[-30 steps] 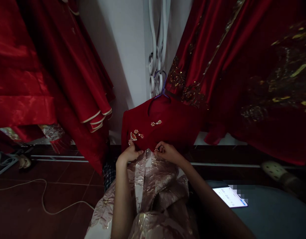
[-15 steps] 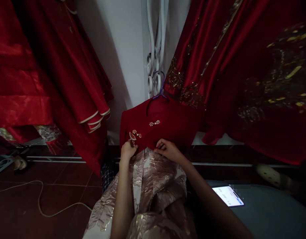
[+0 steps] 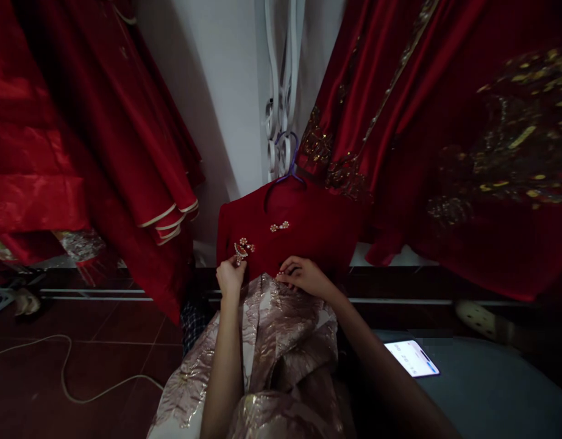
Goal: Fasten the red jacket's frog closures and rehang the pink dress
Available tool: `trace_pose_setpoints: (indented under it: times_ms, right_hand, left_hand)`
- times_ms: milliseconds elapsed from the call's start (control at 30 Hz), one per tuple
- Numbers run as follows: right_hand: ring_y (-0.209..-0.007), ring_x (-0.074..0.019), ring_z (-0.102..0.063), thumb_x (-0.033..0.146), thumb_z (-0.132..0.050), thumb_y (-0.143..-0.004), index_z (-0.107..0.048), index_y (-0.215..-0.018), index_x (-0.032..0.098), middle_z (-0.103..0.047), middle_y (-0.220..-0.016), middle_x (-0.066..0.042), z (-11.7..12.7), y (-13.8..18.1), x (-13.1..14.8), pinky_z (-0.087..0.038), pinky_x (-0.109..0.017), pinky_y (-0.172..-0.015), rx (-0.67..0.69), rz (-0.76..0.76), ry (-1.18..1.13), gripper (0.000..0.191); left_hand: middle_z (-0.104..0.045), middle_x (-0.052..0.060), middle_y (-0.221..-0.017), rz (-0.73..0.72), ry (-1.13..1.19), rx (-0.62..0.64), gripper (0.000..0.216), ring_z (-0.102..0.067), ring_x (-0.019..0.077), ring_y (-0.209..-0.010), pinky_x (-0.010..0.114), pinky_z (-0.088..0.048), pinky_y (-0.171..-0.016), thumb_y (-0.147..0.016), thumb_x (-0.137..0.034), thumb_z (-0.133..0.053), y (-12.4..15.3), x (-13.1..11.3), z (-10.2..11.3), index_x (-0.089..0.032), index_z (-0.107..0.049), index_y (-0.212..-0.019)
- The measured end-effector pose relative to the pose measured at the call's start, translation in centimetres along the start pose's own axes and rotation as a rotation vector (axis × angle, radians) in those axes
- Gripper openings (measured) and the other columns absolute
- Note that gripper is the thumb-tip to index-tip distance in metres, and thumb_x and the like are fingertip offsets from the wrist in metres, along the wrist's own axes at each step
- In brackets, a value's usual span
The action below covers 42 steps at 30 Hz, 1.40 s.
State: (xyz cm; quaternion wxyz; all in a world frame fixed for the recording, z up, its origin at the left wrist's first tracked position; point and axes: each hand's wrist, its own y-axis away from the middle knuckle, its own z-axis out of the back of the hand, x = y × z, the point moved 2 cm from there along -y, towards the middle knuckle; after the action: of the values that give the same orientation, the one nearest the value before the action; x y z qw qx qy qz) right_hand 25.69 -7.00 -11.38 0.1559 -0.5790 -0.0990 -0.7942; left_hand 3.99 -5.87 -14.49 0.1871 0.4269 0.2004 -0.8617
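Observation:
A dark red long-sleeved top (image 3: 317, 225) hangs on a purple hanger (image 3: 292, 174) in front of me. Beaded flower ornaments (image 3: 280, 227) decorate its chest. My left hand (image 3: 230, 277) pinches at the lower, dangling end of a fan-shaped jewelled brooch (image 3: 241, 250) on the top. To its right, my right hand (image 3: 303, 277) has its fingers curled together against the fabric, with small bead-like bits at the fingertips; what exactly they hold is too small to tell. Shiny pinkish-brown brocade cloth (image 3: 299, 329) spreads below both hands.
Red garments (image 3: 139, 152) hang at the left, and red gowns with gold sequins (image 3: 528, 140) at the right. A white scrolled metal stand (image 3: 281, 79) rises behind. A lit phone (image 3: 411, 358) lies on a grey-blue surface (image 3: 491, 378). A pale cable (image 3: 98, 390) crosses the tiled floor.
The whole view has shifted slightly, so things sit a little further left. My left hand is slightly lower on the brooch, showing more of it. My right hand stays curled at the fabric.

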Motion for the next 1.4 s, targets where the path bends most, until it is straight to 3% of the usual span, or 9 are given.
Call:
trace_pose_setpoints:
  times_ms: [200,400,533,700,833,933,1033,1167,1400]
  right_hand:
    - [-0.051,-0.0088,-0.057,0.036,-0.072,-0.062,-0.056,-0.081,0.014,-0.057,-0.066,0.002,0.4,0.0,0.4,-0.048,-0.02,-0.045,0.009,-0.001,-0.042,0.033]
    - [-0.06,-0.0106,-0.062,0.036,-0.071,-0.063,-0.056,-0.082,0.015,-0.064,-0.073,-0.002,0.3,0.4,1.8,-0.053,-0.024,-0.056,0.07,-0.025,-0.244,0.032]
    - [-0.065,-0.0106,-0.063,0.035,-0.071,-0.064,-0.056,-0.085,0.015,-0.066,-0.08,-0.003,0.3,0.4,2.5,-0.054,-0.023,-0.059,0.031,-0.027,-0.364,0.032]
    - [-0.067,-0.0109,-0.064,0.032,-0.073,-0.062,-0.057,-0.085,0.015,-0.067,-0.083,-0.004,-0.8,-0.2,1.8,-0.055,-0.024,-0.063,-0.091,-0.051,-0.446,0.032]
    - [-0.069,-0.0133,-0.065,0.032,-0.076,-0.058,-0.059,-0.082,0.015,-0.066,-0.081,-0.004,-2.5,-0.8,0.8,-0.056,-0.027,-0.064,-0.113,-0.032,-0.445,0.034]
    - [-0.07,-0.0144,-0.065,0.035,-0.076,-0.057,-0.059,-0.082,0.015,-0.067,-0.079,-0.004,-3.5,-1.1,0.2,-0.056,-0.027,-0.063,-0.128,-0.025,-0.453,0.036]
    - [-0.067,-0.0146,-0.065,0.037,-0.077,-0.055,-0.059,-0.082,0.015,-0.067,-0.076,-0.005,-4.1,-1.2,-0.1,-0.055,-0.027,-0.061,-0.158,-0.035,-0.461,0.039]
    - [-0.067,-0.0143,-0.065,0.037,-0.077,-0.055,-0.06,-0.08,0.014,-0.067,-0.076,-0.005,-4.0,-1.2,-0.3,-0.055,-0.026,-0.06,-0.159,-0.039,-0.454,0.037]
    - [-0.068,-0.0141,-0.064,0.035,-0.075,-0.058,-0.062,-0.08,0.015,-0.067,-0.078,-0.005,-3.7,-1.2,-0.5,-0.056,-0.028,-0.064,-0.146,-0.026,-0.441,0.032]
  left_hand:
    - [-0.071,0.012,-0.075,-0.078,-0.03,0.064,0.025,-0.066,0.0269,-0.079,0.031,-0.046,-0.07,-0.063,-0.033,-0.065,-0.8,-0.4,4.3,-0.019,-0.073,-0.082]
    - [-0.069,0.007,-0.065,-0.052,0.336,0.232,0.029,-0.065,0.0195,-0.065,0.026,-0.049,-0.061,-0.061,-0.031,-0.066,-0.1,-2.2,6.9,-0.013,-0.071,-0.084]
    - [-0.069,0.008,-0.067,-0.049,0.51,0.444,0.025,-0.065,0.0168,-0.063,0.026,-0.051,-0.061,-0.061,-0.027,-0.066,0.7,-3.1,6.5,-0.011,-0.066,-0.079]
    - [-0.067,0.005,-0.062,-0.151,0.266,0.652,0.014,-0.062,0.0141,-0.055,0.022,-0.046,-0.051,-0.058,-0.018,-0.065,0.8,-1.8,4.2,-0.014,-0.062,-0.071]
    - [-0.068,0.003,-0.065,-0.256,0.179,0.686,0.016,-0.061,0.0131,-0.057,0.021,-0.046,-0.053,-0.06,-0.019,-0.064,0.8,-1.6,3.2,-0.015,-0.065,-0.075]
    - [-0.069,0.003,-0.068,-0.301,0.152,0.655,0.017,-0.063,0.0132,-0.062,0.021,-0.047,-0.059,-0.063,-0.019,-0.061,0.7,-1.7,3.7,-0.015,-0.067,-0.078]
    - [-0.069,0.004,-0.071,-0.288,0.124,0.598,0.015,-0.064,0.0132,-0.065,0.021,-0.047,-0.062,-0.066,-0.02,-0.059,0.3,-1.4,4.9,-0.014,-0.066,-0.078]
    - [-0.069,0.005,-0.07,-0.251,0.036,0.621,0.011,-0.064,0.014,-0.065,0.02,-0.046,-0.058,-0.065,-0.019,-0.06,0.4,-1.0,5.5,-0.014,-0.066,-0.073]
    - [-0.07,0.004,-0.078,-0.421,-0.117,0.588,0.016,-0.065,0.0141,-0.074,0.019,-0.045,-0.067,-0.065,-0.015,-0.059,1.6,-3.5,3.2,-0.017,-0.069,-0.077]
